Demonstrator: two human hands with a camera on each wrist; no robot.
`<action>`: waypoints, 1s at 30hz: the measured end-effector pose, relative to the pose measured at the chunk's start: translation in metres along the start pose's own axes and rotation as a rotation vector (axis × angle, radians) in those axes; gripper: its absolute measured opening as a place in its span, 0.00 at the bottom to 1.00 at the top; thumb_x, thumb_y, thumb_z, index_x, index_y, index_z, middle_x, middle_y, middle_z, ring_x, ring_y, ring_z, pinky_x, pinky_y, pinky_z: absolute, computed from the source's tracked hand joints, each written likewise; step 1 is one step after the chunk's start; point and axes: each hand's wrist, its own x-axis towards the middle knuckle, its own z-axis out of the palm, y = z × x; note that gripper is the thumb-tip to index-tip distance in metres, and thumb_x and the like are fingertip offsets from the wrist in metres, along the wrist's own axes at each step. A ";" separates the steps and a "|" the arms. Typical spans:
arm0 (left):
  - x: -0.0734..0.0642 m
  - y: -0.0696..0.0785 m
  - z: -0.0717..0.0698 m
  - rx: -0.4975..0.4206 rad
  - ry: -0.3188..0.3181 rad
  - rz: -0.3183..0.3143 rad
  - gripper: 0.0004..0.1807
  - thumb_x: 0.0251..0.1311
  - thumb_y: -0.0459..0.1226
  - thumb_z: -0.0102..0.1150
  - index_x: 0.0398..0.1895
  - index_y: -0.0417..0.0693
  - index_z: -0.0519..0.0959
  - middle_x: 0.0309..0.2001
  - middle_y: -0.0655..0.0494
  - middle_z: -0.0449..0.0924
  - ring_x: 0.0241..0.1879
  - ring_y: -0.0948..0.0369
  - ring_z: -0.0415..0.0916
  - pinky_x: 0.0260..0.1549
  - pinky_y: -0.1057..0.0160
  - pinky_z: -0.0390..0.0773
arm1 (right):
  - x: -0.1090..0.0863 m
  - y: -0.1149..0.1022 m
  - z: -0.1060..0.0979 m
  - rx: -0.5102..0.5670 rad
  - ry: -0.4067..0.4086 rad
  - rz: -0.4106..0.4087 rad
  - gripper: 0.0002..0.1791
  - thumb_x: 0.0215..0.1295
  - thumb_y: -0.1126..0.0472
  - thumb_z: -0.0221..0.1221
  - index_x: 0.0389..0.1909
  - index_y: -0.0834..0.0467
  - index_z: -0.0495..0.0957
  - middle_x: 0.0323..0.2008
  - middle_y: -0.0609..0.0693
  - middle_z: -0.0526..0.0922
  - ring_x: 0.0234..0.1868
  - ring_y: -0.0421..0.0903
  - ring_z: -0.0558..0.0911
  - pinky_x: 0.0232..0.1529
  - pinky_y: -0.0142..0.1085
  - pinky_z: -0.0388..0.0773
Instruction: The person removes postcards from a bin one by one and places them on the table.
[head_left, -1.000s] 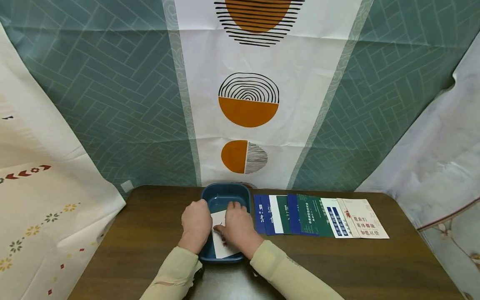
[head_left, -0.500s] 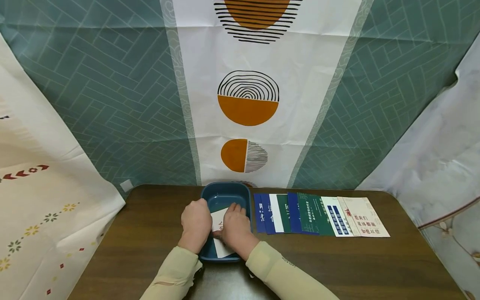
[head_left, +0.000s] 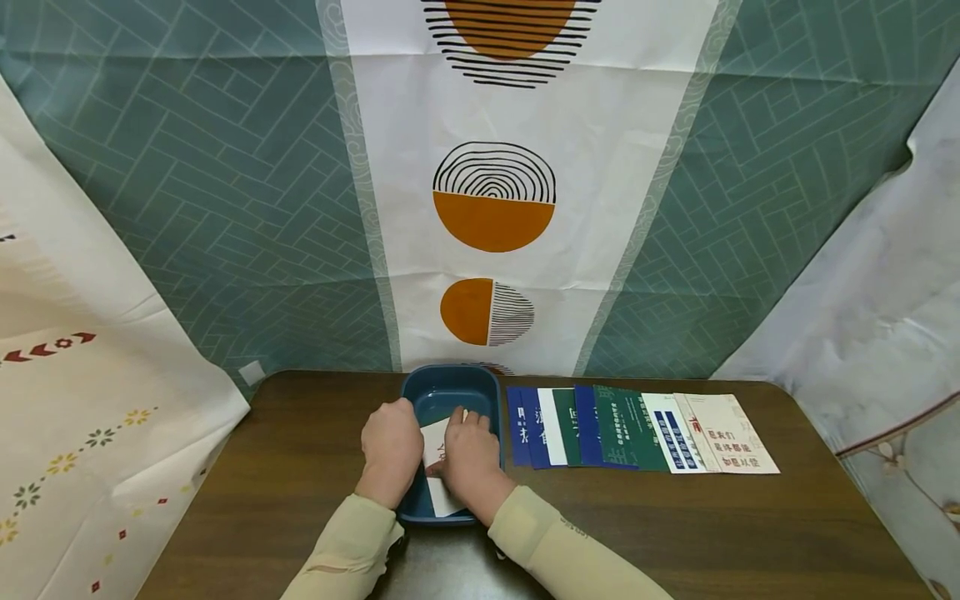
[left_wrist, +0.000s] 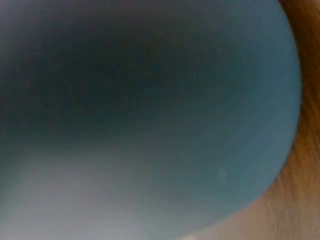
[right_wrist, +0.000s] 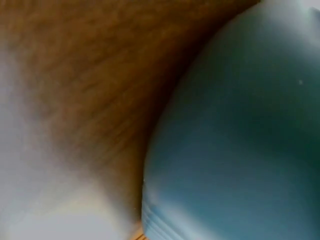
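Note:
A dark blue tray (head_left: 450, 380) stands on the table between both hands in the head view. My left hand (head_left: 392, 450) grips its left rim, knuckles up, with the fingertips hidden. Inside the tray lies a white card (head_left: 444, 498) with red lettering. My right hand (head_left: 474, 458) rests over the card's right part, fingers extended towards the far end and thumb out to the left across the print. Blurred and very close, the tray wall (left_wrist: 240, 165) fills most of the left wrist view. The right wrist view also shows the tray's rounded side (right_wrist: 215, 160); neither wrist view shows fingers.
Right of the tray, an overlapping row of printed cards (head_left: 622, 429) in blue, green and white runs along the brown table (head_left: 645, 533). A patterned cloth (head_left: 285, 208) hangs behind the table, and pale cloths (head_left: 82, 400) hang at both sides.
My right hand has shifted slightly left over the card, covering more of its right side, with the thumb uncovering other lettering. My left hand has stayed at the tray rim.

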 end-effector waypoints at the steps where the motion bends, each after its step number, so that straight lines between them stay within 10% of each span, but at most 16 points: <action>1: 0.000 0.000 0.000 0.000 -0.001 0.000 0.08 0.52 0.33 0.59 0.32 0.36 0.81 0.27 0.40 0.82 0.23 0.46 0.80 0.08 0.53 0.71 | 0.000 0.000 0.000 -0.006 0.007 0.002 0.62 0.29 0.30 0.70 0.63 0.65 0.64 0.52 0.60 0.75 0.51 0.54 0.74 0.40 0.45 0.80; 30: -0.003 0.001 0.001 0.004 0.049 0.003 0.07 0.55 0.32 0.57 0.32 0.35 0.81 0.27 0.40 0.82 0.21 0.49 0.79 0.09 0.54 0.72 | -0.004 0.018 -0.025 0.168 0.079 -0.060 0.11 0.50 0.58 0.68 0.30 0.57 0.77 0.20 0.47 0.79 0.17 0.39 0.73 0.16 0.32 0.72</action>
